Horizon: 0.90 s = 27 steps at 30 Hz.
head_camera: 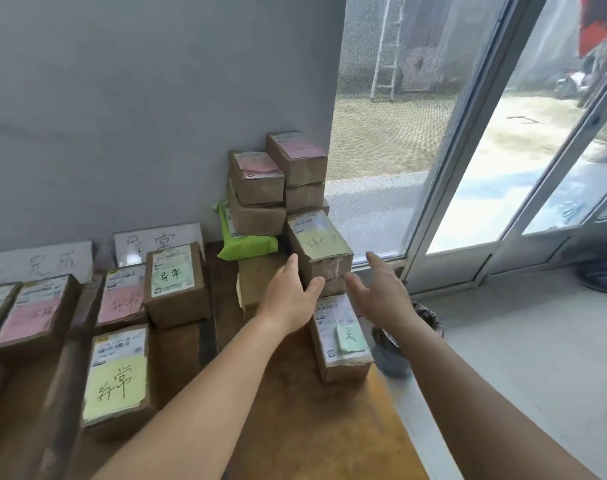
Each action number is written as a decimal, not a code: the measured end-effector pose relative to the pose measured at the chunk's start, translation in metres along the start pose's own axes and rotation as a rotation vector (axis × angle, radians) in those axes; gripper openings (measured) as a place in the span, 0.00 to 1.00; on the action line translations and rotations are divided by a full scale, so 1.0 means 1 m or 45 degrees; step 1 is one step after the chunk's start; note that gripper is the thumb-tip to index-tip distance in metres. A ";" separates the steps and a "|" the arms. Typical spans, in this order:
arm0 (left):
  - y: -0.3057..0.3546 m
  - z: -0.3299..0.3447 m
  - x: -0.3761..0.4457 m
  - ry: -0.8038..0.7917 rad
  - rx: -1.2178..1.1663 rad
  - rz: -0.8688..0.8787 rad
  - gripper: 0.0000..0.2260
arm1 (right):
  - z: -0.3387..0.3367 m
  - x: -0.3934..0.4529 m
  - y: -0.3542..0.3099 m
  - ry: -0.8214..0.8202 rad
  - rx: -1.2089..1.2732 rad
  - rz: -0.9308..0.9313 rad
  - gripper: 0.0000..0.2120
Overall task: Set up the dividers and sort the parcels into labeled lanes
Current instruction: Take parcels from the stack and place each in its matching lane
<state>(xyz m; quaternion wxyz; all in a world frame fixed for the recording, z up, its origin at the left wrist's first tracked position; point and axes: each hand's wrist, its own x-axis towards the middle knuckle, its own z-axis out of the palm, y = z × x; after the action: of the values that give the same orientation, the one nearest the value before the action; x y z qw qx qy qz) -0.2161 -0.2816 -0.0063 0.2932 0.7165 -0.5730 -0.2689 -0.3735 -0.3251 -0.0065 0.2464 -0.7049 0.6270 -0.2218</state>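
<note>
Both hands, left (288, 296) and right (381, 292), fingers spread and holding nothing, flank a yellow-labelled parcel (321, 251) atop the far-right unsorted stack (sorted lanes lie left), likely needing a two-sided lift clear of the bench (312, 427) edge just right.

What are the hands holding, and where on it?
Nothing is gripped yet. The left hand touches the near left corner of the yellow-labelled box with open fingers; the right hand is open beside it, apart.
</note>
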 end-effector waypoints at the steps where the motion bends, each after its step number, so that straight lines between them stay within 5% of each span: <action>1: 0.004 0.004 0.005 0.012 -0.014 -0.026 0.32 | 0.001 0.008 0.001 -0.027 0.023 -0.004 0.33; 7: 0.019 0.021 0.028 0.116 -0.111 -0.158 0.32 | 0.006 0.041 -0.004 -0.150 0.233 0.000 0.33; 13: 0.026 0.030 0.031 0.229 -0.171 -0.207 0.25 | 0.011 0.043 -0.006 -0.123 0.379 -0.091 0.08; 18: 0.029 0.033 0.013 0.413 -0.357 -0.167 0.16 | 0.012 0.029 -0.003 -0.065 0.499 -0.126 0.10; 22: 0.031 0.033 -0.009 0.549 -0.629 -0.207 0.09 | 0.015 0.005 0.001 -0.050 0.613 -0.093 0.23; 27: 0.028 0.030 -0.033 0.535 -0.845 -0.232 0.06 | 0.023 -0.032 0.006 0.028 0.691 -0.096 0.21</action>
<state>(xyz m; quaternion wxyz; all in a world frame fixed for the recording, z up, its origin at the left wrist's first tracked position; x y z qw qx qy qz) -0.2629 -0.2569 -0.0050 0.5943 0.6702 -0.3169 -0.3117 -0.3675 -0.2925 -0.0282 0.4111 -0.6336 0.5206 -0.3982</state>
